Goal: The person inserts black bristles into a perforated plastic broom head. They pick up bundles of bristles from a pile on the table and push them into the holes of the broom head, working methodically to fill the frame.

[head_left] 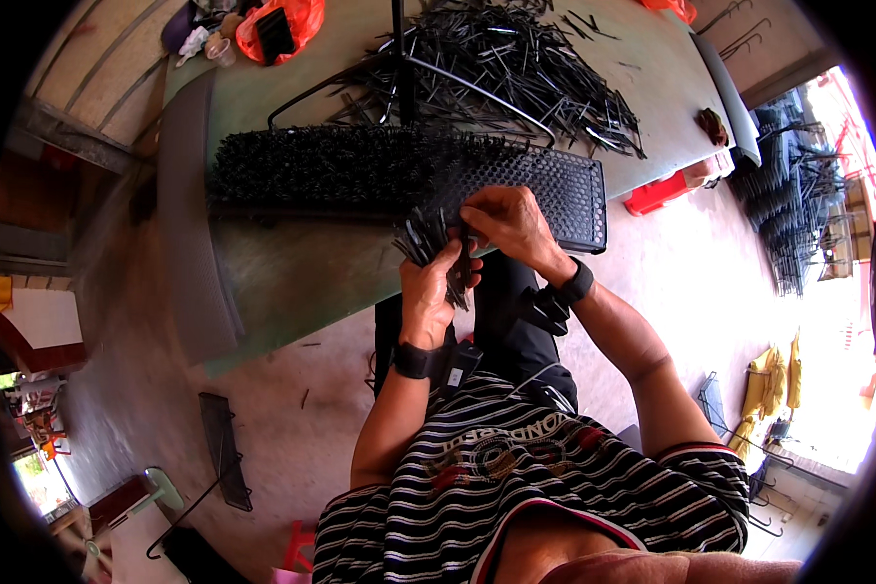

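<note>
My left hand (430,292) is wrapped round a bundle of thin black strips (420,237), whose ends fan out above the fingers. The fingers of my right hand (512,226) pinch at a dark strip beside that bundle; the fingertips partly cover it. Just beyond both hands lies a long black panel (576,200) with a grid of holes, on the near part of the table. Dense black tufts (311,167) fill its left and middle part, while bare holes show at its right end. A black wire frame (404,68) rises behind the panel.
A large loose heap of black strips (516,68) covers the far part of the green table (292,311). An orange plastic bag (307,24) sits at the far left. Stacked dark racks (784,195) stand at the right. Another black panel (226,453) lies on the floor, lower left.
</note>
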The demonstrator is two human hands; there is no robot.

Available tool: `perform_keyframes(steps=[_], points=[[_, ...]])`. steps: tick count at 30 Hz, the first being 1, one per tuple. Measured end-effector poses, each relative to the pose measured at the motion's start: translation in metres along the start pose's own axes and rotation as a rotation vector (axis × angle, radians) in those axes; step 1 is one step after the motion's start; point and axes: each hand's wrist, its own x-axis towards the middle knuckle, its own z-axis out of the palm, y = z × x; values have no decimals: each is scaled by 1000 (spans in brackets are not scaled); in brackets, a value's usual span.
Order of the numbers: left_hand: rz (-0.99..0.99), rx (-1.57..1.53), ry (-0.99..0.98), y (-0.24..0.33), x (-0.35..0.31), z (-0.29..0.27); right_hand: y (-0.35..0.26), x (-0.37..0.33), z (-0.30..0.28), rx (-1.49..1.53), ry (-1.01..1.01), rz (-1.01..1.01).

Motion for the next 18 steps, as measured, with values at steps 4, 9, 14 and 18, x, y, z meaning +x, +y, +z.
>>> perform_keyframes(steps=[4,9,14,18], points=[[89,53,59,-2,2,8,0,1,-4,193,146,35],[133,77,97,-1,-1,9,-5,21,-5,117,445,-268],[58,66,147,7,-5,13,-2,34,-4,-136,432,-482],[76,74,152,10,-7,12,4,39,-3,-253,376,-508]])
